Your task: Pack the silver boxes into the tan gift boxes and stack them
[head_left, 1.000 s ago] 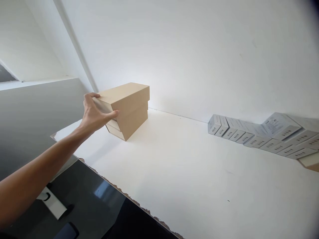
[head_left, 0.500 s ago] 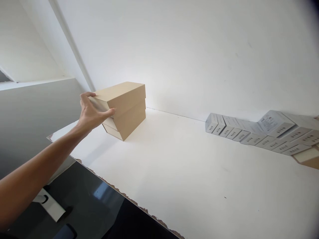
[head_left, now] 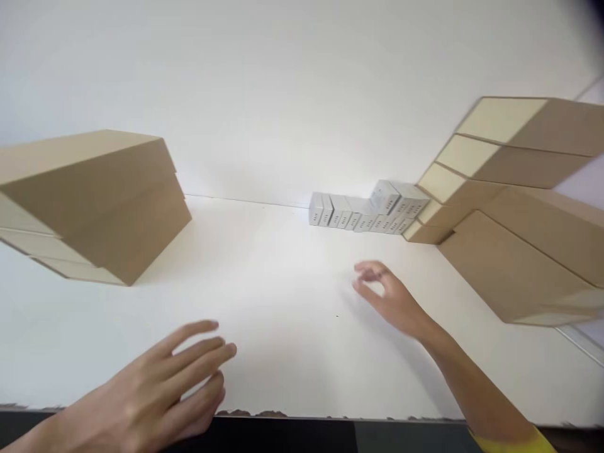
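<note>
My left hand (head_left: 160,384) hovers over the near edge of the white surface. Its fingers are spread and hold nothing. To its upper left stands a stack of tan cardboard boxes (head_left: 127,207), apart from the hand. My right hand (head_left: 389,299) is above the white surface, right of the middle. Loosely curled fingers leave a gap beside the thumb, and no object shows in them. Nearest to this hand is a row of small white boxes (head_left: 342,212) with dark print, piled higher at its right end against the wall.
At the right, more tan cardboard boxes (head_left: 509,151) are stacked high, touching the small white boxes. One large tan box (head_left: 514,267) stands in front of them. A white wall (head_left: 264,94) rises behind. The white surface (head_left: 264,270) has a chipped front edge.
My left hand has let go of the tan box stack and come back toward the front edge. My right hand has come into view. The view has turned right.
</note>
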`<state>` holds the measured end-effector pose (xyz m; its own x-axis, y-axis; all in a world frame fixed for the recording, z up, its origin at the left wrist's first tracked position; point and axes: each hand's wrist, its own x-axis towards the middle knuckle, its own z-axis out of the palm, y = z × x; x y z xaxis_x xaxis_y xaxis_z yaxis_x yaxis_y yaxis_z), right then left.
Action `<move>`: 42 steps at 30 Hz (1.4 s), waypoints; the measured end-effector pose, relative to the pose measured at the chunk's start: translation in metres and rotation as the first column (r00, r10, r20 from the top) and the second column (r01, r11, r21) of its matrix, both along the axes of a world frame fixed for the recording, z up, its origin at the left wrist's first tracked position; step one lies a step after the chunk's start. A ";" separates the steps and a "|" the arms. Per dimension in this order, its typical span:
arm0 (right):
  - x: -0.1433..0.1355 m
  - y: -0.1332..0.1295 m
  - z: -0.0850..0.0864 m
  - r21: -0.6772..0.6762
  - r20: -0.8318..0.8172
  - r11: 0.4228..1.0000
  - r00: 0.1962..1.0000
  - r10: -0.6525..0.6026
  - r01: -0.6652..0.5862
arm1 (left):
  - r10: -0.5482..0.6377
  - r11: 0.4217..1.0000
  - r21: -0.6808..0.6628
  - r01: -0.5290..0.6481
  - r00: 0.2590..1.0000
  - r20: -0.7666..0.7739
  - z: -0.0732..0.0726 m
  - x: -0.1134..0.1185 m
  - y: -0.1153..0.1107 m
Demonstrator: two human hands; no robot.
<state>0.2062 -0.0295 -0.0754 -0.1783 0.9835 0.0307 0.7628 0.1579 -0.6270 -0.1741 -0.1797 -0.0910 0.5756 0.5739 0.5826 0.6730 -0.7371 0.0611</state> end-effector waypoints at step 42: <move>-0.024 0.192 -0.041 0.279 0.332 0.888 0.831 -0.447 0.366 | 0.676 0.727 -0.523 -0.446 0.602 0.426 -0.033 0.223 0.351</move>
